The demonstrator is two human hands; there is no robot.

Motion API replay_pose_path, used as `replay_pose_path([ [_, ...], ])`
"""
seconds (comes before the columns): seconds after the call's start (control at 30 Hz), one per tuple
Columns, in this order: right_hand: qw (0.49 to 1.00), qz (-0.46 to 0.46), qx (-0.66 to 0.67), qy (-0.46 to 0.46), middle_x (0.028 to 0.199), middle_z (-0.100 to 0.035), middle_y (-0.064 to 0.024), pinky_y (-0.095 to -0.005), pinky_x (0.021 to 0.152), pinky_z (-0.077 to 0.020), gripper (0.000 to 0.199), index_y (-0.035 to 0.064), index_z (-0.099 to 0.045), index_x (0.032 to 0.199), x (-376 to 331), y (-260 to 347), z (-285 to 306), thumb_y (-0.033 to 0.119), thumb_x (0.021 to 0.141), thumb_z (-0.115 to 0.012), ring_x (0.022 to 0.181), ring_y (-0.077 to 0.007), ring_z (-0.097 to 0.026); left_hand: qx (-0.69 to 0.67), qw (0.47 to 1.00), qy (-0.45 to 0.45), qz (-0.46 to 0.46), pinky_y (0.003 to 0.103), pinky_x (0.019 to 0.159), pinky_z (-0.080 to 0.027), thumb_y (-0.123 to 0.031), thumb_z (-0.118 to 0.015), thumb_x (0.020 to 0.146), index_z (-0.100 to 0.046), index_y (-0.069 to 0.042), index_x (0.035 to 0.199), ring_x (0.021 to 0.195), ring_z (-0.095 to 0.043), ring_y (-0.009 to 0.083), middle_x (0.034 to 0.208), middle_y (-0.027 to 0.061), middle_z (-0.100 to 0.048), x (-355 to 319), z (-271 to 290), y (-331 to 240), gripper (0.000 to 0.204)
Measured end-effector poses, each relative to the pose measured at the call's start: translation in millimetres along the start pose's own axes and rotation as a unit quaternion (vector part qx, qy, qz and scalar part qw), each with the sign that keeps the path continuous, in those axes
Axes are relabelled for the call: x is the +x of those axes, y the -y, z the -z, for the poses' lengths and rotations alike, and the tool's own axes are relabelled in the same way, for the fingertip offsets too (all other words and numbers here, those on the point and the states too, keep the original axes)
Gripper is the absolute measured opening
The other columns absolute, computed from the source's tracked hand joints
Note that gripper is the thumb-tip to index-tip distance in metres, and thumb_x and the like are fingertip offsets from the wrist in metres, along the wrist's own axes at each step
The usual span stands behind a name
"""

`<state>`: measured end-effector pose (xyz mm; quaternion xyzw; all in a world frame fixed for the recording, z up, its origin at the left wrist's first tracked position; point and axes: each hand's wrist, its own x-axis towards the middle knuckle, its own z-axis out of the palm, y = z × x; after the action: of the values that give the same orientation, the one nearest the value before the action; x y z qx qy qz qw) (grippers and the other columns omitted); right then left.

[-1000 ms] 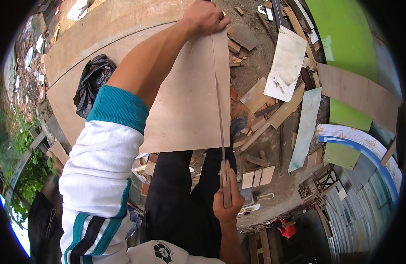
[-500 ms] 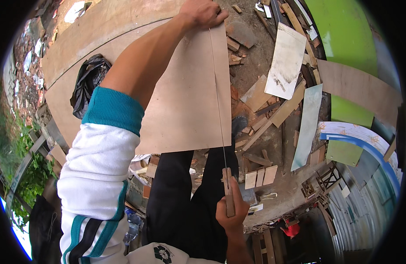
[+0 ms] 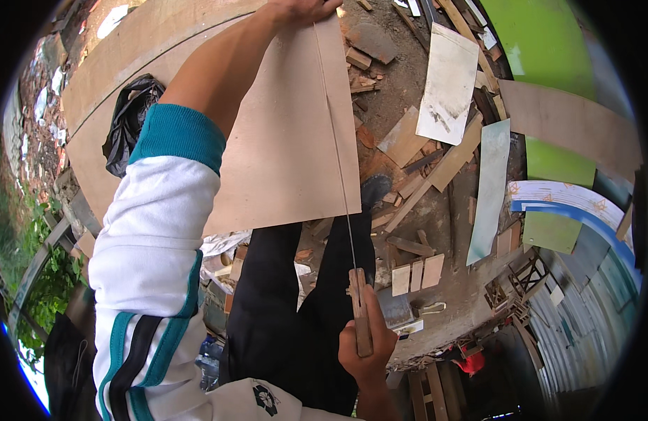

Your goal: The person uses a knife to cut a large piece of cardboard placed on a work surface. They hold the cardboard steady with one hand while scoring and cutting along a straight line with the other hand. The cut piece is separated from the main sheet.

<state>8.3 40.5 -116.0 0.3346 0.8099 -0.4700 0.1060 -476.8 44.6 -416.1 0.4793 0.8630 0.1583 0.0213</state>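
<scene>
The right hand [image 3: 366, 349] gripped a saw [image 3: 351, 242] by its wooden handle [image 3: 361, 316]; the left hand [image 3: 304, 8], grip unclear, rested at the far edge, a sensible hold, of a seemingly light, stiff board [image 3: 289, 161] before the legs [image 3: 262, 302]

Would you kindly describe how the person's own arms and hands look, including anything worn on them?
The left hand and right hand are ungloved. The left sleeve is white, with teal and black stripes and a wide, ribbed teal cuff. The right forearm is bare where it shows.
</scene>
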Motion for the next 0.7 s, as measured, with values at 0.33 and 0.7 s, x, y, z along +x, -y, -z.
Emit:
replay_pose_path([
  [0.33, 0.996, 0.070, 0.048, -0.025, 0.090, -0.073, -0.0203, -0.0307, 0.057, -0.0554, 0.064, -0.0012, -0.051, 0.143, 107, -22, -50, -0.004, 0.079, -0.055, 0.062, -0.0177, -0.071, 0.000, 0.990, -0.137, -0.028, 0.047, 0.111, -0.036, -0.032, -0.051, 0.095, -0.076, -0.005, 0.094, 0.116, -0.060, 0.0319, 0.108, 0.0153, -0.072, -16, 3, -13, 0.036],
  [0.7, 0.996, 0.044, 0.071, -0.034, 0.116, -0.069, -0.0278, -0.0374, 0.084, -0.0553, 0.061, -0.0008, -0.053, 0.141, 126, -6, -43, 0.000, 0.080, -0.055, 0.099, -0.0312, -0.073, -0.008, 0.949, -0.003, 0.316, 0.054, 0.123, -0.008, -0.045, -0.050, 0.099, -0.038, -0.023, 0.156, 0.153, -0.020, 0.0317, 0.164, 0.0100, -0.027, -266, 3, -183, 0.062],
])
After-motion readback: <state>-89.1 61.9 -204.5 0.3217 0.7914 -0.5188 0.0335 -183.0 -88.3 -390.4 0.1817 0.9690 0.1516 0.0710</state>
